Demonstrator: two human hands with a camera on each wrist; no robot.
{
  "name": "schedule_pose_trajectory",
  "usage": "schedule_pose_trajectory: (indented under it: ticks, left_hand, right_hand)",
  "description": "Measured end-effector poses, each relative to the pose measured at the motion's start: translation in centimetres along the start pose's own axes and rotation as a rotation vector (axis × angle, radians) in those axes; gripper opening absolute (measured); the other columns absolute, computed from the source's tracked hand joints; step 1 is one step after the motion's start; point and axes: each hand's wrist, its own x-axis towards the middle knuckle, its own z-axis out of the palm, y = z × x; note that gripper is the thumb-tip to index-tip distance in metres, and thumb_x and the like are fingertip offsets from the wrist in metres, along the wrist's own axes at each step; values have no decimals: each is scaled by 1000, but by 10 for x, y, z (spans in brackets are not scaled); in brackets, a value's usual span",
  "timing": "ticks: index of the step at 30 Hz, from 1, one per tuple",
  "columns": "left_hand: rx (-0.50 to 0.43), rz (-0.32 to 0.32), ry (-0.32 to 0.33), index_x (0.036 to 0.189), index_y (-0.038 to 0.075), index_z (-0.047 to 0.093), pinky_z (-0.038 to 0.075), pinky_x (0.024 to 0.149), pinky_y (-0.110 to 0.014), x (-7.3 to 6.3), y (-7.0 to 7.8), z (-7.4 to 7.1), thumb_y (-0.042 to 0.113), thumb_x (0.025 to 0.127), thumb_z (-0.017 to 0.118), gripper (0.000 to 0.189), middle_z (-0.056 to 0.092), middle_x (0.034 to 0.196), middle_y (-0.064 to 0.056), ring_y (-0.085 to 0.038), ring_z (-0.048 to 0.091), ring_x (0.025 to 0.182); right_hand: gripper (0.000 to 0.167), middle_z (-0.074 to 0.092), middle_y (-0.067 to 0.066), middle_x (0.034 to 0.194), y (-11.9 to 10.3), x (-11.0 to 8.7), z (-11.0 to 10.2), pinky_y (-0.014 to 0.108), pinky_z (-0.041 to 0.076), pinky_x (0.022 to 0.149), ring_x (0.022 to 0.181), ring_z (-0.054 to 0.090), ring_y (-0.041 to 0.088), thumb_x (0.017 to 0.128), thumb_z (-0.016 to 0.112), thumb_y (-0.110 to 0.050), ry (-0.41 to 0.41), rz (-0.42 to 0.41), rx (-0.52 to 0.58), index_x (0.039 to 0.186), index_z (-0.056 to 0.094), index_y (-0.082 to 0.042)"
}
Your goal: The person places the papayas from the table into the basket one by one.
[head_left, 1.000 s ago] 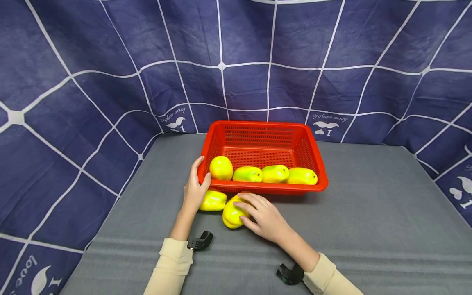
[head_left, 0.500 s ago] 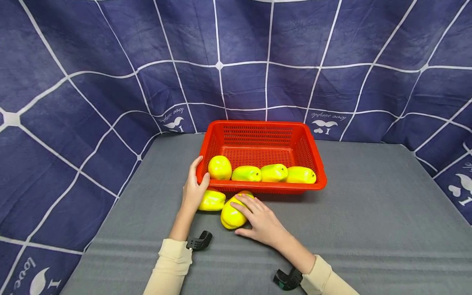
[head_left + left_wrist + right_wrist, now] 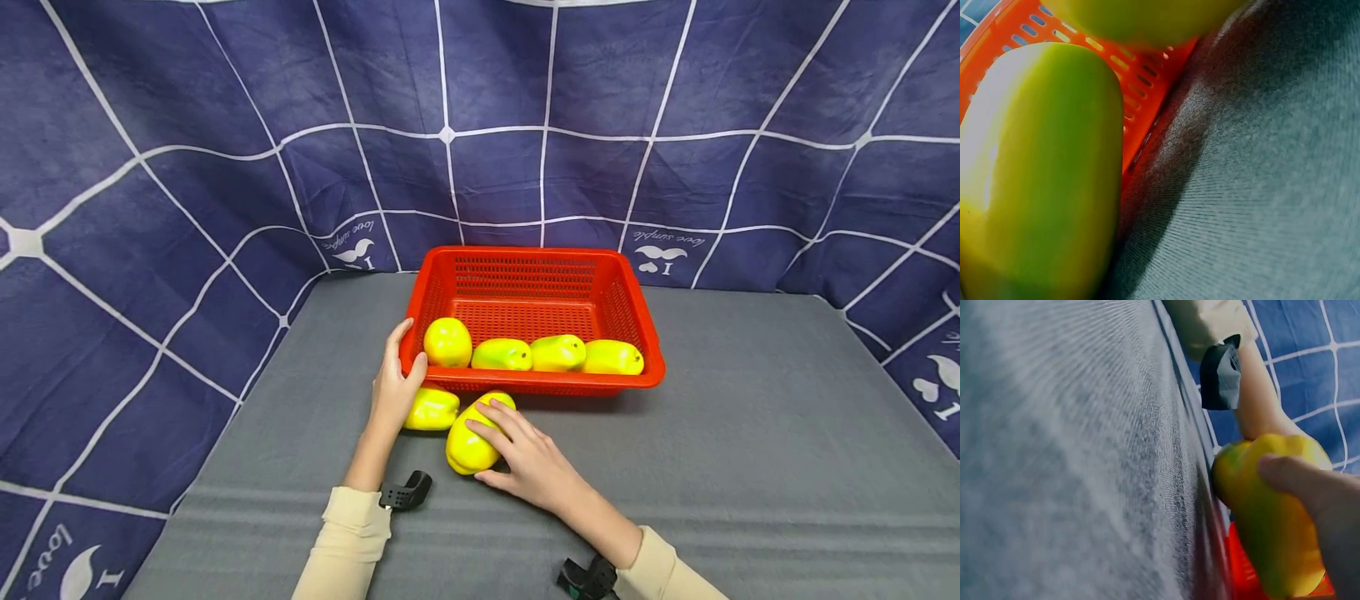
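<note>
In the head view, my left hand (image 3: 392, 392) grips the left front corner of a red plastic basket (image 3: 540, 382), its thumb at the rim. My right hand (image 3: 528, 458) holds a glossy yellow papaya-like fruit (image 3: 471, 442) in front of the basket, fingers across its top and thumb on its near side. The thumb presses this fruit (image 3: 1279, 519) in the right wrist view. Beside the left wrist lies a second such fruit (image 3: 433, 408), partly hidden by that hand; it looms large, a yellow-green fruit (image 3: 1041, 175), in the left wrist view.
Inside the basket, a round yellow fruit (image 3: 447, 342) and several long yellow-green fruits (image 3: 558, 353) line the front wall. Grey cloth (image 3: 750, 433) covers the table. A blue curtain (image 3: 600, 100) with white lines hangs behind and at the sides.
The right hand's thumb and fingers have spread and now hold the fruit, which has shifted slightly towards the near side. The left hand and basket stay nearly in place.
</note>
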Motion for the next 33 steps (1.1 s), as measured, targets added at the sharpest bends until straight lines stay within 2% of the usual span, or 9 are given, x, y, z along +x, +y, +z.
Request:
schedule_pose_trajectory:
  ticks: [7, 15, 21, 26, 33]
  left_hand:
    - [10, 1, -3, 152, 24, 36, 41, 107, -57, -1, 0, -1, 27, 95, 54, 60, 44, 156, -4, -32, 52, 133]
    - [8, 3, -6, 153, 23, 35, 42, 108, -57, 0, 0, -2, 28, 96, 53, 60, 44, 156, -5, -32, 52, 132]
    - [2, -8, -7, 153, 23, 35, 42, 107, -56, 1, 0, -2, 28, 95, 53, 60, 45, 155, -6, -33, 54, 130]
    - [10, -6, 2, 152, 23, 36, 43, 105, -57, 1, -1, -2, 28, 95, 53, 60, 46, 154, -7, -34, 54, 129]
    - [21, 12, 16, 152, 23, 38, 42, 104, -59, 0, 0, 0, 27, 94, 54, 60, 46, 155, -6, -35, 53, 130]
  right_hand:
    - [75, 58, 10, 138, -9, 1, -10, 42, 60, 85, 127, 59, 30, 67, 91, -37, 100, -127, -55, 132, 60, -15]
    - [73, 60, 12, 136, -16, 13, -33, 44, 55, 98, 126, 59, 31, 66, 92, -36, 201, -190, -109, 128, 63, -14]
    - [76, 61, 14, 135, -9, 32, -52, 46, 53, 100, 126, 58, 32, 62, 95, -30, 268, -178, -129, 128, 62, -12]
    - [73, 62, 15, 133, 1, 52, -61, 45, 53, 100, 125, 59, 33, 63, 94, -27, 301, -167, -164, 127, 63, -11]
    - [66, 61, 15, 136, 14, 75, -65, 48, 53, 100, 127, 58, 34, 69, 91, -24, 295, -122, -182, 127, 63, -11]
